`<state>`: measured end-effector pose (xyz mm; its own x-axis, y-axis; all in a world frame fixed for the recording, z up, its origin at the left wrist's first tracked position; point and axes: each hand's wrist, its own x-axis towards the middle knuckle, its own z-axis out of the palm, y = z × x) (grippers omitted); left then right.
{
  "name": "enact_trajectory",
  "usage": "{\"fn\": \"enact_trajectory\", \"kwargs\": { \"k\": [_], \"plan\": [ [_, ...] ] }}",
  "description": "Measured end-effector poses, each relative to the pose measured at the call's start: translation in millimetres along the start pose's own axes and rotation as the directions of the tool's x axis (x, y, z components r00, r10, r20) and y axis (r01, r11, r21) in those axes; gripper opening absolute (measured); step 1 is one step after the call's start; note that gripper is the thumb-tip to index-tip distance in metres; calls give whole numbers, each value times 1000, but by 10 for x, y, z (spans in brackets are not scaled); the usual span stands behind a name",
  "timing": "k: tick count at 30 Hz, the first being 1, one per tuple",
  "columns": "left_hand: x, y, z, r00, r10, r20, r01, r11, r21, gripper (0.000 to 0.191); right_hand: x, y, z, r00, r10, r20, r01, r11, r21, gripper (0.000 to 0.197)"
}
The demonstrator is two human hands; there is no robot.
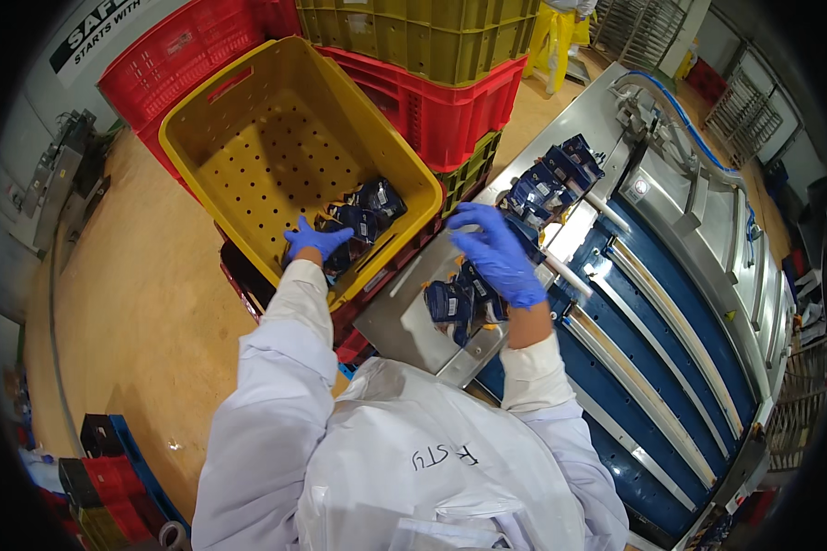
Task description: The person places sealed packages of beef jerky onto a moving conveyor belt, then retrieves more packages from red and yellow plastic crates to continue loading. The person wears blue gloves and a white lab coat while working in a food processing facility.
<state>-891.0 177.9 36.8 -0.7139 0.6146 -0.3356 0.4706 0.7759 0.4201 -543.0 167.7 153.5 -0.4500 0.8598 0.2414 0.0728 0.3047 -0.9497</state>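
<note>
Inside a yellow perforated plastic crate [238,165], dark blue printed packets [358,220] lie in a row along the near right side. My left hand [317,241], in a blue glove, is in the crate with fingers spread, at the left edge of these packets; whether it touches them is unclear. My right hand [493,255], also blue-gloved, is over the steel table [413,330] with fingers curved. Beneath and left of it lie several blue packets [449,303]. Another group of packets [541,189] sits farther up on the steel surface. No packet shows in my right hand's grasp.
Red crates [448,117] and an olive crate [420,34] are stacked behind the yellow one. On the right is a steel machine [710,227] with a dark blue bed and long metal bars [641,392]. A person in yellow [551,48] stands beyond. More crates [110,482] are at lower left.
</note>
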Motion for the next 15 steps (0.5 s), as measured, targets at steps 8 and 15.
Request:
{"fn": "enact_trajectory", "kwargs": {
  "k": [8, 15],
  "plan": [
    [-75, 84, 295, 994, 97, -45, -89, 986, 142, 92, 1372, 1634, 1240, 876, 472, -96, -453, 875, 171, 70],
    [18, 64, 463, 964, 262, -40, -258, 961, 98, 47, 1865, 2169, 1579, 859, 512, -20, -333, 526, -782, 110]
  ]
}}
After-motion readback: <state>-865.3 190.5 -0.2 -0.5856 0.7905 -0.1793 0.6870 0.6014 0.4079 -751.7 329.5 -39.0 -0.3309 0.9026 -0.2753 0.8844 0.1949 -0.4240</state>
